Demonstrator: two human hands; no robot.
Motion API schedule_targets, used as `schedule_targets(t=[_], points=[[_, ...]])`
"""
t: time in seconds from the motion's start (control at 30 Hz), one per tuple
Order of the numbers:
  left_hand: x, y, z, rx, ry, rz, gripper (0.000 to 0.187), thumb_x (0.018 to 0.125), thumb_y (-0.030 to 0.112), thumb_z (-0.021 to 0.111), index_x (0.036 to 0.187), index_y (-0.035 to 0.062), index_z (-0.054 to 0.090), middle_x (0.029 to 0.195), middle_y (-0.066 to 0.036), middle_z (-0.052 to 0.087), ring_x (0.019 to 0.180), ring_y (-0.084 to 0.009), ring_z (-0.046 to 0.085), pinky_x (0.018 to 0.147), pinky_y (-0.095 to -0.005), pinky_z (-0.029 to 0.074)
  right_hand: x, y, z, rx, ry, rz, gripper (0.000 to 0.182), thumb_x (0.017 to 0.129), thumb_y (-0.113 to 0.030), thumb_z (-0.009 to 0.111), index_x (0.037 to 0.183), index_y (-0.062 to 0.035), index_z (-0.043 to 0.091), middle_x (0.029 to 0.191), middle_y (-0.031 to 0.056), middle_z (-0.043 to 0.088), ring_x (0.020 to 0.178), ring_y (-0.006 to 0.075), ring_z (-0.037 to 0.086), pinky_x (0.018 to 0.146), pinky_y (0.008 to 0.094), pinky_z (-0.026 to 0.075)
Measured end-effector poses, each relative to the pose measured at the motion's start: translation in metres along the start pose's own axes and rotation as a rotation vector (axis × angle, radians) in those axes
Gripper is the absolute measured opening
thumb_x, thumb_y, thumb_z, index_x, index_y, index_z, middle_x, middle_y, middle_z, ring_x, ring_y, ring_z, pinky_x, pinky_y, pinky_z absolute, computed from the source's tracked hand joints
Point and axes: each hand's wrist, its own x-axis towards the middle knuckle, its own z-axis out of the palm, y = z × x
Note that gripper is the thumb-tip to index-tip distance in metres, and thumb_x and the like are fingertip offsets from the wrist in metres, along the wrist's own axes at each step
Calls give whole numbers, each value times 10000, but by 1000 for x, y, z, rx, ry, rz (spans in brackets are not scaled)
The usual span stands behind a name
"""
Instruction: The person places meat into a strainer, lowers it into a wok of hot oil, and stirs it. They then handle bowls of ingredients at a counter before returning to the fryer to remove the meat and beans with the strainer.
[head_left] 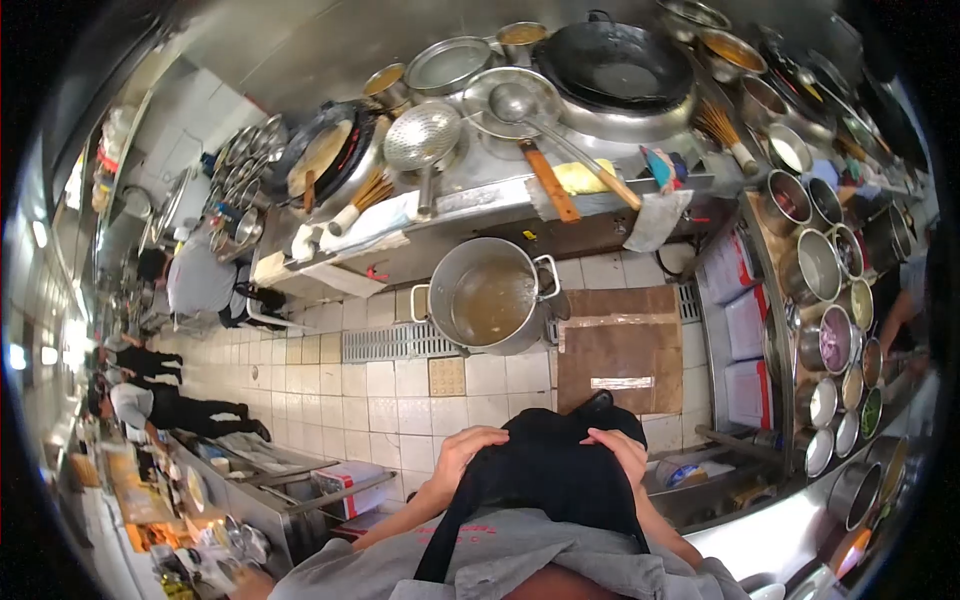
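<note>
My left hand (470,455) lies against the left side of the black apron (560,465) I wear, its fingers stretched over the cloth. On the apron's other side rests my right hand (620,455), fingers pointing inward. Neither hand shows anything held. In front of me on the tiled floor stands a large metal stockpot (490,295) with two white-looking handles and brownish liquid inside. Both hands are apart from it. A brown mat (620,350) lies on the floor to the pot's right.
Beyond the pot runs a stove counter with a black wok (615,65), a perforated skimmer (422,137) and a long ladle (513,102). Right stands a shelf of metal containers (820,265). A floor drain (397,342) crosses the tiles. Other people (205,275) are at left.
</note>
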Motion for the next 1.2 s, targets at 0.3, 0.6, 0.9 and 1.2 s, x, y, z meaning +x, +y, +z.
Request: schedule_targets(t=[0.3, 0.6, 0.9, 1.2], points=[[-111, -20, -11, -154, 317, -17, 267, 757, 119, 622, 981, -27, 614, 957, -172, 633, 859, -272, 625, 770, -327, 483, -33, -48, 59, -11, -238, -60, 301, 782, -184, 597, 937, 73, 615, 723, 165, 628, 624, 246, 630, 573, 294, 492], [-198, -35, -22, -291, 343, -46, 261, 764, 119, 617, 987, -17, 618, 960, -166, 631, 874, -268, 622, 787, -319, 473, -82, -82, 112, -8, -382, -34, 301, 795, -196, 586, 913, 78, 622, 712, 163, 623, 610, 251, 628, 556, 299, 487], [-210, -46, -32, -308, 420, -149, 275, 774, 149, 591, 1002, -4, 617, 935, -146, 633, 838, -246, 616, 763, -302, 467, -56, -79, 142, -13, -448, -22, 273, 786, -173, 587, 915, 65, 624, 724, 162, 619, 627, 258, 622, 569, 306, 483], [-176, -42, -77, -52, 585, -192, 333, 742, 203, 622, 1005, -2, 609, 928, -149, 624, 825, -257, 613, 727, -318, 476, 24, -32, 194, 245, -604, -146, 250, 772, -139, 597, 908, 67, 633, 747, 166, 628, 621, 255, 621, 563, 306, 491]])
